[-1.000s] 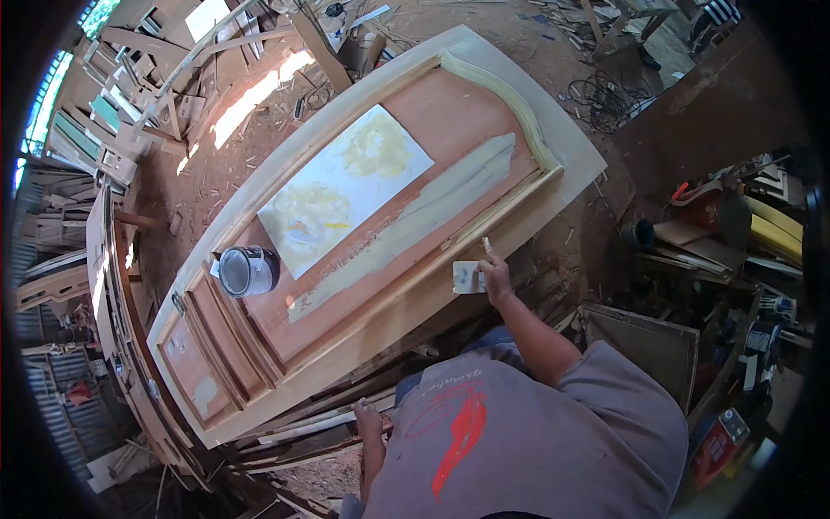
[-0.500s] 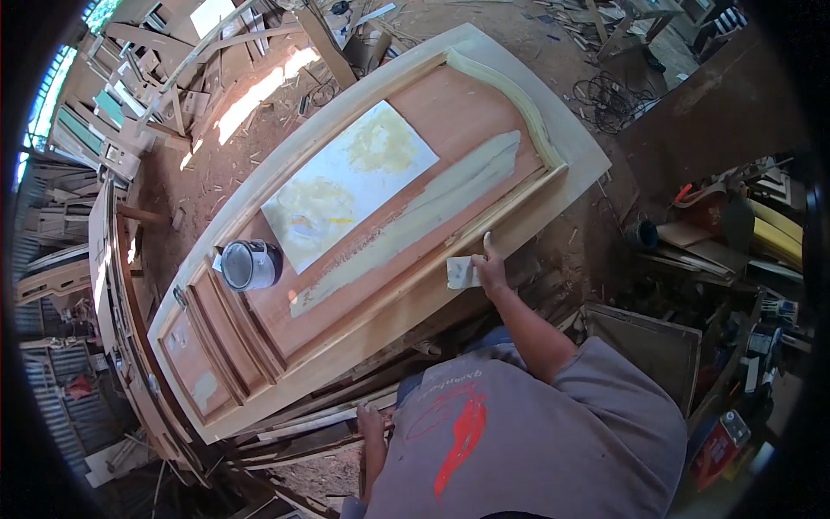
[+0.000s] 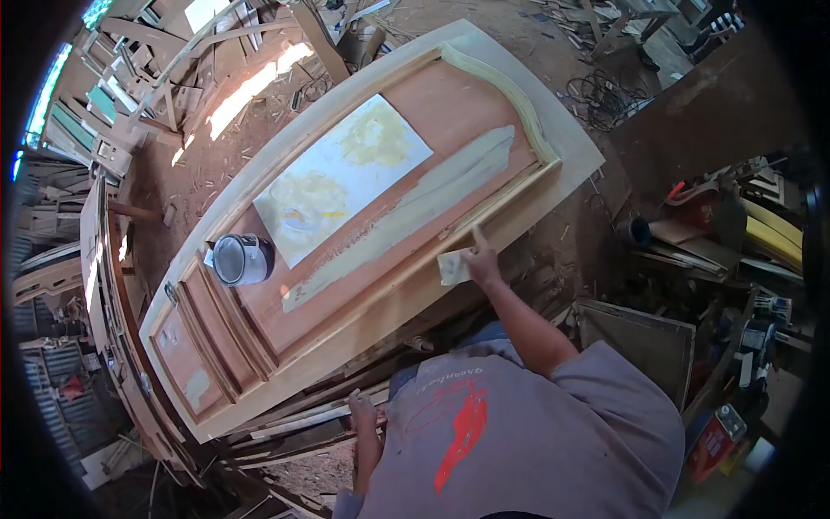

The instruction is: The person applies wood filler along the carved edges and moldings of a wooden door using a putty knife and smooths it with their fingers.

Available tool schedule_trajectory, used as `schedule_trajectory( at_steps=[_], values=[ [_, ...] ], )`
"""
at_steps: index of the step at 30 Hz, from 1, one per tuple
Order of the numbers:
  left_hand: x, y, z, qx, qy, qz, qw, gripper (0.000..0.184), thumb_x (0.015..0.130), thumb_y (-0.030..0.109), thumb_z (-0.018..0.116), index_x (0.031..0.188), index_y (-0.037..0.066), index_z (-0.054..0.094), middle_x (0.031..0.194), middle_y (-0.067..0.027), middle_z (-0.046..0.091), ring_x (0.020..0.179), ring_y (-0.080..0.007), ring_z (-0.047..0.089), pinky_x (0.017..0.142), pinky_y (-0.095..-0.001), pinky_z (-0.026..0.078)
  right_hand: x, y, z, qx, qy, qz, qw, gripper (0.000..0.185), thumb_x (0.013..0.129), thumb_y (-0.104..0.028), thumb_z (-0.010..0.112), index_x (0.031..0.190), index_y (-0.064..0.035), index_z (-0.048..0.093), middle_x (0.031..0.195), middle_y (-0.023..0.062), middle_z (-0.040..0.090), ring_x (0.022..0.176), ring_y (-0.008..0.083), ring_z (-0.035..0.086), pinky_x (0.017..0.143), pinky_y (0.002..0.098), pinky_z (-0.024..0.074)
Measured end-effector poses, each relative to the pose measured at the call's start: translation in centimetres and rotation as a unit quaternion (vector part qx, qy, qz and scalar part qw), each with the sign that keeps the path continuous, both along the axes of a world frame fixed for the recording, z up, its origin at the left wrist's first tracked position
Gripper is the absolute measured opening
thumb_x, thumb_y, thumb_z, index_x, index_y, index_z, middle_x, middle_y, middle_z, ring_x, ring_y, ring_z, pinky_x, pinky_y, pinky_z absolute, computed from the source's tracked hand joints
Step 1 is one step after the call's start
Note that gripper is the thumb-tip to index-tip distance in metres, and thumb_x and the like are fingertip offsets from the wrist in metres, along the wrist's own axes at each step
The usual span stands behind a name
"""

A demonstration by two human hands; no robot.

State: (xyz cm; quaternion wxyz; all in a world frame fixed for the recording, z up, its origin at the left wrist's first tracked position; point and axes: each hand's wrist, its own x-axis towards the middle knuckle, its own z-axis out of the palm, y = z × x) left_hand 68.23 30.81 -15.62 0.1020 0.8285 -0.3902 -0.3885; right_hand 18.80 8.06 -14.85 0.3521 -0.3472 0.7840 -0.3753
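My right hand (image 3: 482, 262) grips a pale, flat, square piece (image 3: 452, 268) at the panel's near edge. One finger stretches up onto the raised wooden moulding (image 3: 415, 247). Below it lies the arched wooden door panel (image 3: 354, 327), with a long smear of pale filler (image 3: 406, 216) across its reddish face. On the panel rest a white sheet (image 3: 298, 246) with yellowish paste and an open-topped tin (image 3: 255, 259). My left hand (image 3: 364, 413) hangs low beside stacked wood strips (image 3: 303, 421), its fingers loosely bent and slightly apart, with no held object visible.
A curved panel (image 3: 108, 320) leans at left, near piled boards (image 3: 60, 216). Tangled cable (image 3: 605, 97) and wood scraps lie on the dirt floor. At right are a framed board (image 3: 635, 346), a dark sheet (image 3: 700, 108) and a red container (image 3: 718, 441).
The whole view has shifted slightly, so the panel sits a little further left. My right hand still holds the pale piece at the moulding, its finger now angled more to the left.
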Motion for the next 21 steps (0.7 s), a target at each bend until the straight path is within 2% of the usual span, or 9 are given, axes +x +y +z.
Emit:
schedule_trajectory(
  at_steps=[2,4,5,8,11,14,15,18,21],
  values=[
    [-2.5,-1.8,3.9,0.001,-0.019,0.011,1.0,0.048,0.091,0.014,0.058,0.133,-0.01,0.06,0.125,-0.0281,0.068,0.12,-0.0382,0.064,0.107,-0.0441,0.048,-0.7,0.3,0.0,-0.003,-0.055,-0.057,0.997,0.09,0.085,-0.018,0.068,0.168,-0.0125,0.034,0.085,0.0151,0.068,0.081,0.0271,0.066,0.082,0.0395,0.0559],
    [-1.2,-1.3,2.3,-0.025,0.02,0.051,0.998,0.048,0.091,0.014,0.058,0.133,-0.009,0.061,0.125,-0.0276,0.068,0.12,-0.0378,0.064,0.107,-0.0441,0.048,-1.0,0.5,-2.9,-0.044,-0.143,-0.123,0.981,0.091,0.085,-0.016,0.066,0.169,-0.0136,0.032,0.082,0.0081,0.065,0.077,0.0206,0.062,0.078,0.0362,0.0548],
    [-0.4,-0.5,0.8,-0.028,0.02,0.053,0.998,0.047,0.092,0.014,0.058,0.133,-0.009,0.061,0.125,-0.0275,0.067,0.121,-0.0378,0.064,0.107,-0.0442,0.048,-1.0,0.4,-1.3,-0.025,-0.206,-0.115,0.971,0.091,0.086,-0.015,0.064,0.17,-0.0148,0.03,0.082,0.0029,0.063,0.077,0.0152,0.059,0.075,0.0327,0.0526],
    [1.5,1.5,-2.7,-0.022,-0.017,0.021,0.999,0.045,0.092,0.015,0.059,0.132,-0.007,0.062,0.126,-0.0277,0.067,0.121,-0.0385,0.064,0.108,-0.0449,0.048,0.2,-0.5,0.5,0.026,-0.225,-0.118,0.967,0.091,0.087,-0.015,0.064,0.171,-0.015,0.027,0.081,0.0032,0.061,0.075,0.0131,0.056,0.073,0.0306,0.0512],
    [0.6,1.9,-0.3,0.011,-0.032,-0.017,0.999,0.044,0.093,0.017,0.059,0.132,-0.005,0.062,0.126,-0.0289,0.066,0.121,-0.04,0.063,0.108,-0.0461,0.047,0.4,0.0,-0.1,-0.007,-0.291,-0.142,0.946,0.084,0.088,-0.017,0.065,0.167,-0.0149,0.037,0.082,0.0027,0.062,0.075,0.0129,0.057,0.073,0.0313,0.0523],
    [1.8,2.2,-1.7,0.115,-0.078,-0.036,0.99,0.042,0.094,0.017,0.059,0.13,-0.004,0.063,0.127,-0.0304,0.065,0.121,-0.0418,0.063,0.108,-0.0468,0.047,-0.2,1.5,-1.6,-0.012,-0.141,0.016,0.99,0.074,0.088,-0.018,0.067,0.16,-0.0149,0.05,0.087,0.004,0.066,0.078,0.013,0.06,0.075,0.0323,0.0539],
    [2.5,2.6,-2.3,0.092,-0.068,-0.05,0.992,0.042,0.094,0.017,0.059,0.13,-0.005,0.063,0.128,-0.0302,0.065,0.122,-0.0418,0.063,0.109,-0.0468,0.047,-0.3,2.0,-0.9,0.018,-0.139,0.038,0.989,0.068,0.086,-0.019,0.069,0.154,-0.0147,0.059,0.093,0.009,0.072,0.082,0.0131,0.063,0.079,0.0332,0.0554],
    [4.3,2.7,-3.9,0.021,-0.039,-0.059,0.997,0.044,0.094,0.016,0.06,0.131,-0.006,0.063,0.131,-0.0298,0.064,0.124,-0.0418,0.062,0.11,-0.0466,0.047,-0.9,3.1,-2.4,0.001,-0.132,0.005,0.991,0.069,0.085,-0.018,0.07,0.153,-0.0156,0.06,0.102,0.0158,0.075,0.087,0.0149,0.067,0.081,0.0352,0.0562],
    [4.2,0.7,-2.8,-0.018,-0.015,-0.019,1.0,0.046,0.093,0.016,0.06,0.133,-0.008,0.062,0.134,-0.0293,0.064,0.126,-0.0408,0.062,0.111,-0.0455,0.046,-2.6,3.6,-3.3,-0.034,-0.035,-0.089,0.995,0.068,0.085,-0.013,0.068,0.153,-0.0162,0.06,0.111,0.0224,0.074,0.094,0.0199,0.07,0.086,0.0352,0.0561]
  ],
)
